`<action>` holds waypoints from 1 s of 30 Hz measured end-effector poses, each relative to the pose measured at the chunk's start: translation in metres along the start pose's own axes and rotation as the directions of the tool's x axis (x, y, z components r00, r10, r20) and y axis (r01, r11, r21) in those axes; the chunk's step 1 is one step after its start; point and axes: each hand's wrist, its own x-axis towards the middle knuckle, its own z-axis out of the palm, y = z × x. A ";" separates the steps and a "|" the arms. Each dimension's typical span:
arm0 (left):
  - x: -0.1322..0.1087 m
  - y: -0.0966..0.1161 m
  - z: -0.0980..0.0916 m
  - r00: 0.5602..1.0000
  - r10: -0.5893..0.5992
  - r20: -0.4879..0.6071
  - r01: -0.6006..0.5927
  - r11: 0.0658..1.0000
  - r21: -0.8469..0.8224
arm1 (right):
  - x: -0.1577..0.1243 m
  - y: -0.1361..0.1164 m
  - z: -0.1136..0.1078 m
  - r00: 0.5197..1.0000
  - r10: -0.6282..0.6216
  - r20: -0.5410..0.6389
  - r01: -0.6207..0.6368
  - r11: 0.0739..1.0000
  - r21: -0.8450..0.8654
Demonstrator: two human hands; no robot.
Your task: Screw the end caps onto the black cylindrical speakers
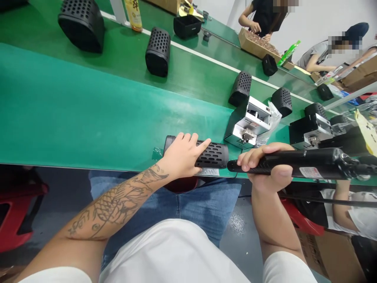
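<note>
My left hand lies on a black perforated speaker housing that rests on its side at the near edge of the green bench; the fingers curl over its top and hold it down. My right hand is wrapped around a black electric screwdriver held level, its tip pointing left at the right end of the housing. A cable runs from the tool to the right.
A silver screw feeder and a black one stand just beyond my hands. Several more black housings sit on the conveyor belt. Other people work at cardboard boxes at the far side and to my right.
</note>
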 end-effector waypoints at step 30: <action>-0.004 0.006 -0.005 1.000 0.006 0.021 -0.007 1.000 0.018 | 0.010 0.010 0.012 0.979 0.128 0.156 -0.140 0.988 0.070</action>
